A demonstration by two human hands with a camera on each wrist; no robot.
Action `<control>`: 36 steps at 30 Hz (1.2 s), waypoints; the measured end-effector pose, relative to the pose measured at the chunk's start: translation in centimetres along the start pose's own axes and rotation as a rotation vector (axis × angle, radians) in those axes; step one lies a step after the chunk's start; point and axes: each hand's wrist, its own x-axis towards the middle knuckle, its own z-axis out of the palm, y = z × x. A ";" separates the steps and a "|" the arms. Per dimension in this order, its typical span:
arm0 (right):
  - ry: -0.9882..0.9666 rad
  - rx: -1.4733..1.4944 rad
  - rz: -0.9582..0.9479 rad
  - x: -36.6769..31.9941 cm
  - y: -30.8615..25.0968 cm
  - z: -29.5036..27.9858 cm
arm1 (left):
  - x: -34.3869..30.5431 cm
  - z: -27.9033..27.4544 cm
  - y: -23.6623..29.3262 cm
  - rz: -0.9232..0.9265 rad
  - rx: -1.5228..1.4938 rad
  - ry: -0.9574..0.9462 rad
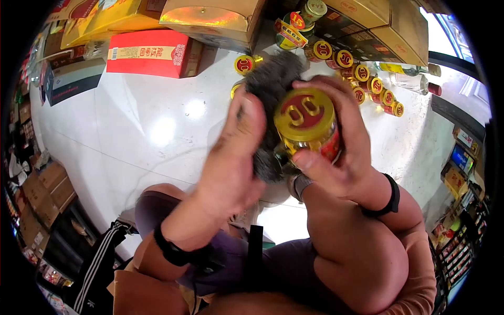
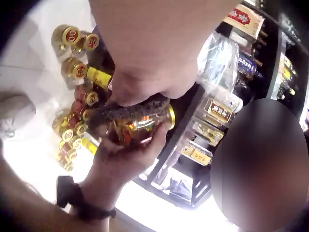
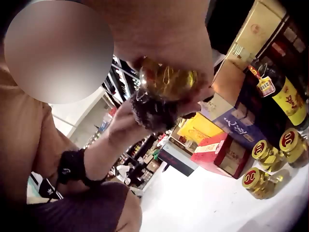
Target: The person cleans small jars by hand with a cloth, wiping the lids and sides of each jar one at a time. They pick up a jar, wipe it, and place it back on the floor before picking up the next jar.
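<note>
Presently both hands are occupied above the white floor [image 1: 131, 123]; the right hand [image 1: 358, 155] grips a glass jar [image 1: 307, 123] from the side, its thumb across the front below the gold lid; the left hand [image 1: 231, 157] holds a shaggy dark cloth [image 1: 270, 81] against the jar, though its fingertips are largely hidden and blurred in the head view; the jar is held up between the hands, tilted, its red-and-gold lid towards the head camera; beyond the hands, a cluster of similar jars [image 1: 361, 72] stands on the floor, with clear bottles [image 1: 409, 82] lying just beside it; a dark bottle [image 3: 289, 99] with a yellow label stands near three lidded jars in the right wrist view; farther left lie a red box [image 1: 144, 54] and a dark box [image 1: 76, 79]; a large gold box [image 1: 210, 21] stands behind the red one; black straps circle both wrists.
</note>
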 end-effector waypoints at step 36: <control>-0.187 0.128 -0.124 -1.5 0.0 -1.4 | -2.0 -2.2 -0.2 0.618 0.825 -0.092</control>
